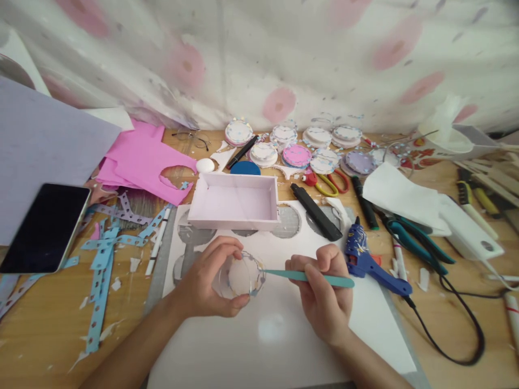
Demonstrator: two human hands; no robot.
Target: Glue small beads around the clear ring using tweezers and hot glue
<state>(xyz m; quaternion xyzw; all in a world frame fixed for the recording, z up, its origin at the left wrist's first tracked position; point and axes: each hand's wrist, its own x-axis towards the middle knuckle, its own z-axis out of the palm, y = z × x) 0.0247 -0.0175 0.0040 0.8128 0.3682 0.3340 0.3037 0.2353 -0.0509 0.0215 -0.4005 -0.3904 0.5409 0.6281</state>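
Nearest the camera in the head view, two bare forearms reach in over a white sheet (227,346) on a grey mat (157,297). The left hand (213,275) curves in a C, thumb and fingers spread to the width of a clear round case (242,275) and gripping it by opposite edges. The case is just above or resting on the sheet, I cannot tell which; small blue and yellow bits ring its edge. The right hand (324,286) has its fingers pinched narrow on a thin teal tool (302,276), perhaps tweezers. The point meets the case's right edge in the picture, though whether it touches is too fine to tell.

The case looks like thin plastic: light, fairly stiff, smooth enough to slip, and likely to dent or crack if squeezed hard. The sides, where the left hand has it, seem the best hold, with light pressure and clear of the trimmed edge, whose bits could come loose. The teal tool looks light and easily steered from its middle.

Just beyond the hands sits a pale box (234,202); a blue glue gun (360,251) lies to the right, and trimmed discs (297,156) stand near the curtain (243,65).
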